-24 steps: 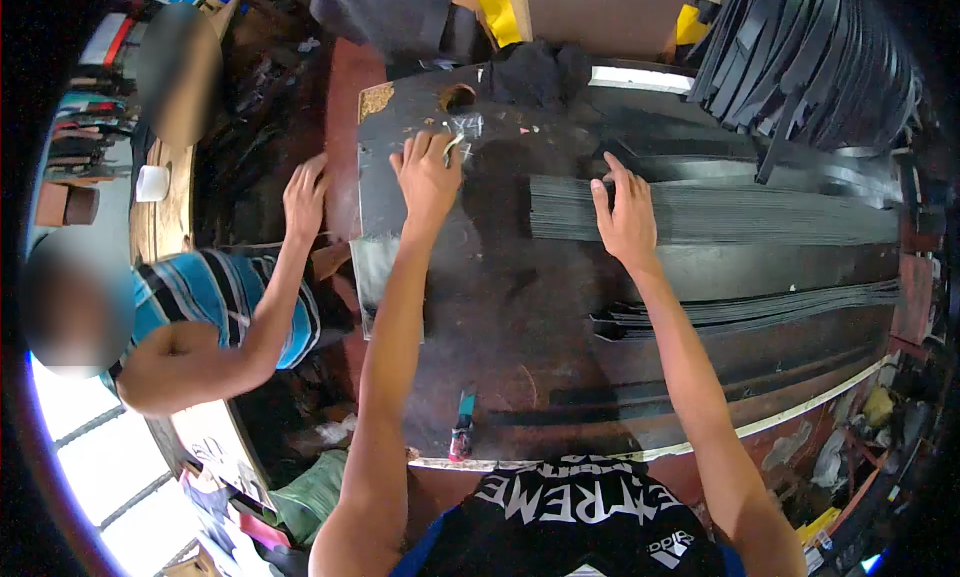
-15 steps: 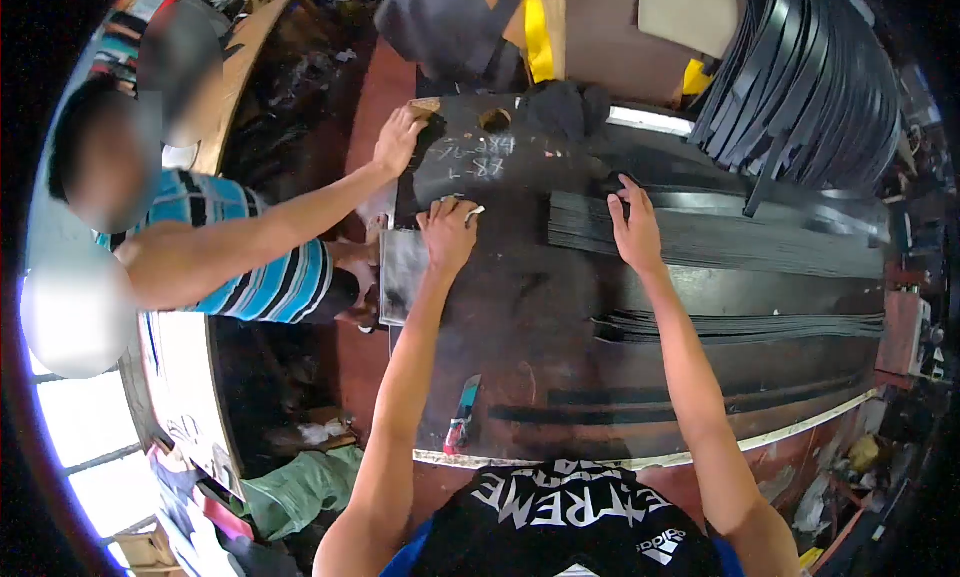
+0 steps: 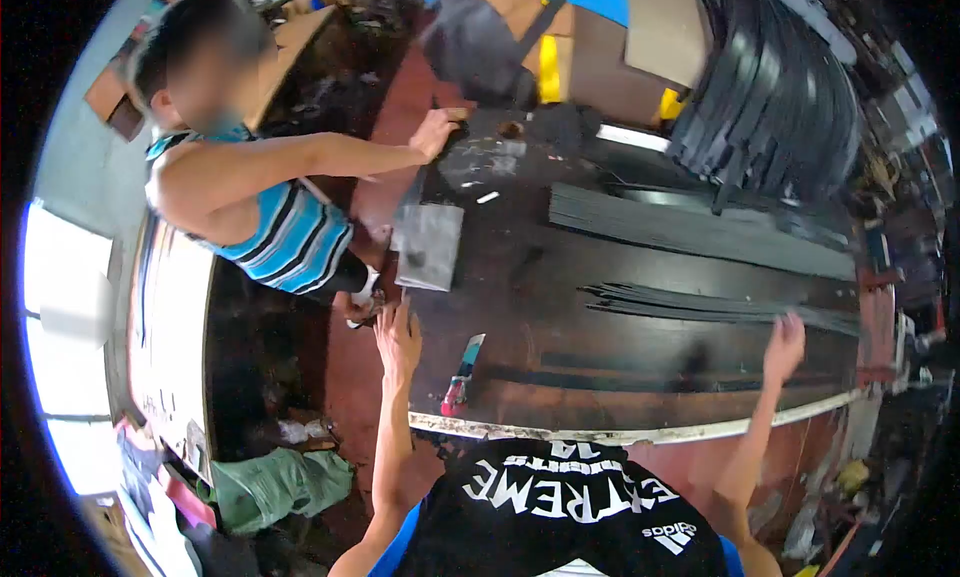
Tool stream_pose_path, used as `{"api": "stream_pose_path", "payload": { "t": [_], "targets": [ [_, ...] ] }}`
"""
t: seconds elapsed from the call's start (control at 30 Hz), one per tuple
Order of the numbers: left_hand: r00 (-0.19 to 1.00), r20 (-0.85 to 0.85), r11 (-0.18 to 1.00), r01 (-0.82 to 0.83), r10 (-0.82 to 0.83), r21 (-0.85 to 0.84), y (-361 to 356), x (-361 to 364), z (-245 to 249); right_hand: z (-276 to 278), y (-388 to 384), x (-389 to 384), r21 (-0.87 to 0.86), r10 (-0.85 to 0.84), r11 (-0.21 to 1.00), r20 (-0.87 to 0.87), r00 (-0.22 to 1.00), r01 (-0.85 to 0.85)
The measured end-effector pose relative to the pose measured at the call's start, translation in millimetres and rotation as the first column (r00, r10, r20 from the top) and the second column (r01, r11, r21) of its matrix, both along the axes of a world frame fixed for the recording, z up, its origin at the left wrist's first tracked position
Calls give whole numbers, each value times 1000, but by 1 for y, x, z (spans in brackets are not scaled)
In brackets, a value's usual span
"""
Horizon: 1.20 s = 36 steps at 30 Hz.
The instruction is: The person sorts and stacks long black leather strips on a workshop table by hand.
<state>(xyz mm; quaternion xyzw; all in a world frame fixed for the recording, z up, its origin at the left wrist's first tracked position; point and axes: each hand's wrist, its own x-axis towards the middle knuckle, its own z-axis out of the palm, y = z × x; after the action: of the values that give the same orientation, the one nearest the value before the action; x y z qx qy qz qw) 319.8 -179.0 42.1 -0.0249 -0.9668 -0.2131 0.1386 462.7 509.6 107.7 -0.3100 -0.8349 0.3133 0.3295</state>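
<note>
My left hand (image 3: 398, 339) is open, its fingers apart, beside the left edge of the dark table and just below a grey flat sheet (image 3: 432, 247). Out to the right, my right hand (image 3: 785, 349) hovers near the right part of a bundle of thin black strips (image 3: 680, 309). It looks loosely open, slightly blurred, with nothing visible in it. A white piece of chalk (image 3: 488, 198) lies on the tabletop. Closer to me rests a cutter knife (image 3: 461, 377) with a red and teal handle, touched by neither hand.
A wider stack of grey strips (image 3: 690, 227) lies across the table (image 3: 520, 317). Long black strips hang in a thick bunch (image 3: 770, 97) at the back right. A co-worker (image 3: 270, 197) stands left, one hand (image 3: 437, 132) at the table's far corner. Chalk marks (image 3: 485, 162) show there.
My left hand has let go of the chalk and drawn back toward the table's left edge. My right hand has moved right and nearer me. The grey sheet sits farther onto the table.
</note>
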Motion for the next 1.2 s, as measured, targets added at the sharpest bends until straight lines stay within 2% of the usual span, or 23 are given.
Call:
{"api": "stream_pose_path", "payload": {
  "t": [0.03,0.07,0.1,0.13,0.2,0.23,0.3,0.43,0.47,0.5,0.57,0.6,0.63,0.67,0.7,0.73,0.83,0.87,0.93,0.97,1.03,1.07,1.2],
  "targets": [
    [999,-23,999,-42,42,-15,-8,21,-2,24,-10,33,215,-86,975,175,981,47],
    [998,59,988,-16,26,-154,-15,42,-4,11,8,70,219,-128,972,190,973,85],
    [988,152,959,19,25,-282,-21,59,-5,-17,40,111,74,-93,994,97,991,86],
    [989,149,944,66,-18,-322,-25,72,-9,-33,62,142,166,-137,980,150,979,112],
    [969,230,896,184,-95,-404,-33,90,-24,-36,48,177,159,-268,959,243,932,235],
    [974,215,896,161,-75,-414,-35,96,-25,-37,41,189,151,-308,950,314,898,273],
    [979,203,866,132,-36,-482,-31,110,-26,-66,47,211,136,-261,963,275,926,231],
    [964,264,872,91,45,-482,-31,140,-12,-54,37,216,118,-233,971,277,932,208],
    [990,117,858,-12,84,-514,-38,148,-25,-49,34,217,72,-206,978,346,915,193],
    [975,145,852,-72,171,-519,-38,159,-11,-44,23,215,65,-203,979,346,916,192],
    [938,71,875,-287,340,-391,-35,183,2,-32,7,211,62,-111,993,291,950,97],
    [912,79,879,-361,403,-312,-33,196,6,-44,10,214,80,-66,996,252,965,47],
    [884,106,875,-422,456,-237,-27,209,8,-32,-5,211,44,37,998,256,966,-49],
    [891,96,875,-407,444,-262,-15,223,20,-43,-8,212,5,81,996,286,955,-86],
    [911,92,902,-377,402,-210,-10,239,16,-63,-15,212,100,59,991,267,962,-89],
    [933,83,925,-332,351,-183,5,250,13,-52,-31,202,44,130,987,329,935,-153],
    [981,77,984,-173,177,-50,47,272,4,-50,-86,185,44,321,935,314,894,-351],
    [979,137,988,-149,151,-25,71,273,12,-49,-103,180,37,398,902,321,860,-431],
    [993,112,999,-24,19,39,97,271,-6,-68,-124,176,35,504,843,301,810,-537],
    [994,98,998,34,-40,62,108,267,-17,-73,-134,173,44,481,856,298,824,-516],
    [983,92,986,150,-156,72,130,251,-26,-80,-150,169,129,533,798,305,789,-589],
    [981,21,981,190,-191,45,139,242,-30,-83,-156,168,131,509,813,316,801,-568],
    [975,-26,975,222,-221,27,150,215,-27,-86,-165,167,238,435,799,407,803,-553]
  ]
}}
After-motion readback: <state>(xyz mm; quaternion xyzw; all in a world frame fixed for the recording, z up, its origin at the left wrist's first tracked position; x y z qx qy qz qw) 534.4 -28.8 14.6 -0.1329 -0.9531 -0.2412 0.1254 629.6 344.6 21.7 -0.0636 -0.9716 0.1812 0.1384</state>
